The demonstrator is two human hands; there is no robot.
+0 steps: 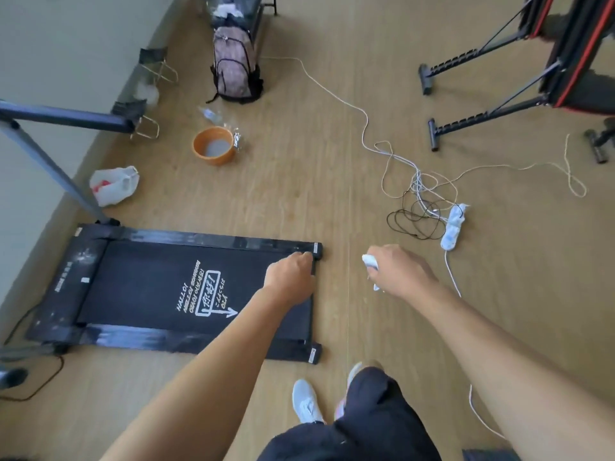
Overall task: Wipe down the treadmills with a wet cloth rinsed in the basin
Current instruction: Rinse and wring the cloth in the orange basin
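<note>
Left hand (290,277) lay on treadmill (143,287) rear edge, fingers hidden, grip could not be told | right hand (397,272) grasped white cloth (369,262) beside treadmill | basin (214,146) stood well apart.

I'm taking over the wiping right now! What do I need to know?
Left hand: at the treadmill's back end, near its far corner; grip unclear.
Right hand: grips the white cloth above the floor, beside the treadmill.
Orange basin: on the floor beyond the treadmill.
Done: side rails look streaked, perhaps already wiped.
Left: probably the back end.
</note>
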